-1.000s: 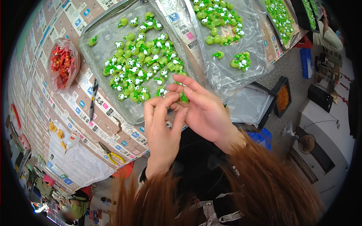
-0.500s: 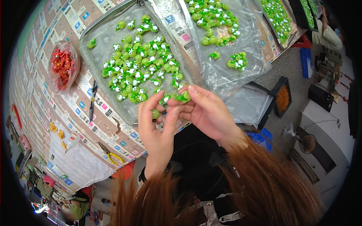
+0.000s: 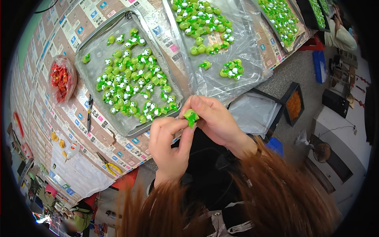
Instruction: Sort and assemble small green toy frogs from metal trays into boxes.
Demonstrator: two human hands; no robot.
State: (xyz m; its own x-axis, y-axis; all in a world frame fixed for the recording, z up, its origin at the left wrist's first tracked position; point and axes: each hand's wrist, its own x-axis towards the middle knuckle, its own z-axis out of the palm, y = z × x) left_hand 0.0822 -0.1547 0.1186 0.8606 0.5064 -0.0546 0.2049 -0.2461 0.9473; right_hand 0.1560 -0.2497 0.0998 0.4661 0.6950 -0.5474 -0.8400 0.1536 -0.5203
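Note:
A small green toy figure (image 3: 191, 116) is held up between my two hands, just off the near edge of the left tray (image 3: 136, 132). My right hand (image 3: 217, 124) is closed, pinching the figure with its thumb on top. My left hand (image 3: 169, 144) is closed too, its thumb and fingertips meeting at the figure's bright green lower part. Whether the left fingers hide another piece I cannot tell. Many similar green figures with white eye-like balls (image 3: 132, 79) lie loose on the left tray's lining.
A second plastic-covered tray (image 3: 237, 93) holds more green figures, and another tray (image 3: 282, 23) lies beyond. On the left are a bag of red pieces (image 3: 61, 81), a black pen (image 3: 89, 112), a glue bottle (image 3: 73, 150) and yellow-handled pliers (image 3: 109, 164). An orange-filled bin (image 3: 294, 103) stands right.
Both hands have come together and moved slightly down, away from the tray. The piece in the right fingers has turned, and the round green piece seen in the left hand no longer shows there.

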